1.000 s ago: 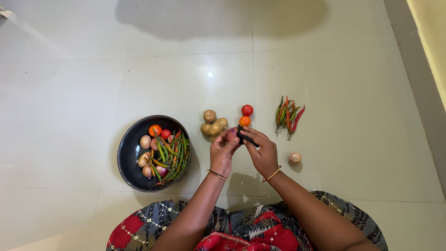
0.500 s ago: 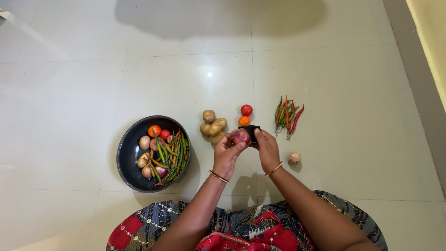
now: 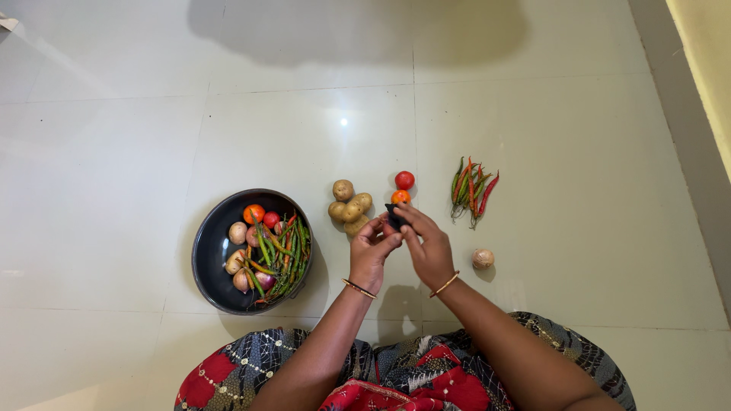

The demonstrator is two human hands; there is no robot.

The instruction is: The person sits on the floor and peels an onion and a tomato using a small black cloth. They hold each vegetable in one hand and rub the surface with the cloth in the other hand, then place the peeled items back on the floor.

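Left hand (image 3: pixel 371 251) cups a small reddish onion (image 3: pixel 383 221) steady while right hand (image 3: pixel 426 245) grips a small black tool (image 3: pixel 394 216) against it — potato pile (image 3: pixel 349 207) just beyond the fingertips.

Whatever the left hand (image 3: pixel 371 251) has in its grip is pretty much buried under the fingers, so I can't say what it is. The small black tool (image 3: pixel 394 217) in the right hand (image 3: pixel 428 247) only pokes out at the far end; no telling its shape. Deep in the black bowl (image 3: pixel 207 251), the chillies cover some of the round veg. Both arms and the patterned lap run off the near edge.
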